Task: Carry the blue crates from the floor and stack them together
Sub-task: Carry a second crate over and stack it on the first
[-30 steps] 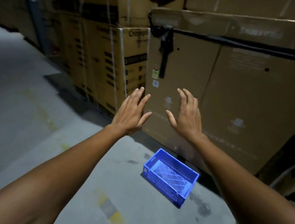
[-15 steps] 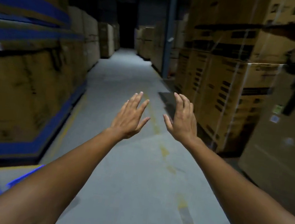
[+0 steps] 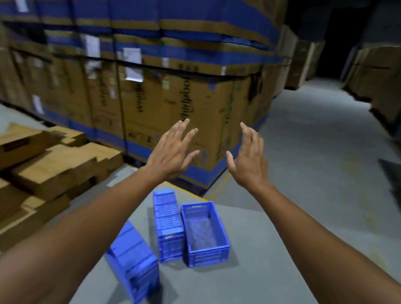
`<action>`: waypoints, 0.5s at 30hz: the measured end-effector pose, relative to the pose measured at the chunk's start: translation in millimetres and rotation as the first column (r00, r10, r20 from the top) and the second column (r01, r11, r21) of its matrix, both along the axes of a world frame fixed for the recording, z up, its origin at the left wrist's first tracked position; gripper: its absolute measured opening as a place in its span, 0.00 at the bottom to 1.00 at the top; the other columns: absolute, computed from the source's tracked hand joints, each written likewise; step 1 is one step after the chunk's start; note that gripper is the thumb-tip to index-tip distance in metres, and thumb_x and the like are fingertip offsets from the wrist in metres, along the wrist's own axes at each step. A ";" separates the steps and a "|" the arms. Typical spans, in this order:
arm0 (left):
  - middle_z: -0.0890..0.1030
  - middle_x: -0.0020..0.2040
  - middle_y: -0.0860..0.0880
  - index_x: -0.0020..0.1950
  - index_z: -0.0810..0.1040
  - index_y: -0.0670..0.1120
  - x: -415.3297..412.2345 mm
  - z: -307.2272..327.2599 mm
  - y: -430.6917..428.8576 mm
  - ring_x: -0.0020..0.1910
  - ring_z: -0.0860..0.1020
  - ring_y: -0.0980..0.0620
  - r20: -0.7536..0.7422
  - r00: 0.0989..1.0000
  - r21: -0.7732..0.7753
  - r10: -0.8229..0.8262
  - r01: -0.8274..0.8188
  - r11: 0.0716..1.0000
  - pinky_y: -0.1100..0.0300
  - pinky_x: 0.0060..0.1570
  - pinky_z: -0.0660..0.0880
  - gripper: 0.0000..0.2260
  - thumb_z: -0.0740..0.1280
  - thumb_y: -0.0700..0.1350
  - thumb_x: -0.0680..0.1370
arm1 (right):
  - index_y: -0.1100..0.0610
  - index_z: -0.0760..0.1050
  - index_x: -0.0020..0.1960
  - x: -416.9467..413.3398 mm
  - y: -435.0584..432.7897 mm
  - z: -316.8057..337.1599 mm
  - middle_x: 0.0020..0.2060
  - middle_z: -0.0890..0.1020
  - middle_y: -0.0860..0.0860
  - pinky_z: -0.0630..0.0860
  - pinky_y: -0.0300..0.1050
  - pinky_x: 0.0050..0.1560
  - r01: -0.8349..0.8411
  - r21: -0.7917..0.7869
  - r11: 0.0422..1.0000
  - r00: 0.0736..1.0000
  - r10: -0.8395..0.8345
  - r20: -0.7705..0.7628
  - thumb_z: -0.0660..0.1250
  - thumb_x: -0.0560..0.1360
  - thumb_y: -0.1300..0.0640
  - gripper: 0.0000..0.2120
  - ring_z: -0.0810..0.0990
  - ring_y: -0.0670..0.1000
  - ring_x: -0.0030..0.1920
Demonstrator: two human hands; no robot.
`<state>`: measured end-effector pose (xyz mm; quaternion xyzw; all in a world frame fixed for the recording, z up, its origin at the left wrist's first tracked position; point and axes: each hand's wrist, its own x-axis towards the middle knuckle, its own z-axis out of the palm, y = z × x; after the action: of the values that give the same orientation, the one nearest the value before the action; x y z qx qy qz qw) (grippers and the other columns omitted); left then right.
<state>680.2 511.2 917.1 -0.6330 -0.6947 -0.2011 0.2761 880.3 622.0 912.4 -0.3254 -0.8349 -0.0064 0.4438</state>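
Observation:
Three blue plastic crates lie on the grey floor below my arms. An upright crate (image 3: pixel 205 236) stands open side up. Touching its left side is a second crate (image 3: pixel 167 221), turned on its side. A third crate (image 3: pixel 134 263) lies tipped over, nearer to me, partly under my left forearm. My left hand (image 3: pixel 173 152) and my right hand (image 3: pixel 250 159) are held out in front of me at chest height, well above the crates, palms facing each other, fingers apart, holding nothing.
A tall stack of cardboard boxes with blue bands (image 3: pixel 153 75) rises just behind the crates. Flattened cardboard (image 3: pixel 28 168) is piled on the floor at the left. An aisle (image 3: pixel 321 146) runs away at the right between more boxes.
My view has swung left, from a single crate by the right-hand boxes, past the aisle, to these three crates. My hands stay raised and empty.

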 end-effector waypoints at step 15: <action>0.58 0.78 0.41 0.78 0.58 0.46 -288.2 -65.9 -0.8 0.76 0.57 0.40 0.077 0.968 -0.250 0.239 -0.214 0.944 0.45 0.73 0.59 0.29 0.53 0.60 0.82 | 0.58 0.56 0.77 -299.8 51.2 -87.4 0.68 0.68 0.59 0.74 0.57 0.53 -0.084 -0.236 0.968 0.986 0.115 0.121 0.70 0.73 0.53 0.38 0.70 0.62 0.61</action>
<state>392.1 510.4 851.2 -0.5660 -0.7957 -0.1162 0.1817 580.5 673.2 825.0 -0.3309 -0.8731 0.0908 0.3463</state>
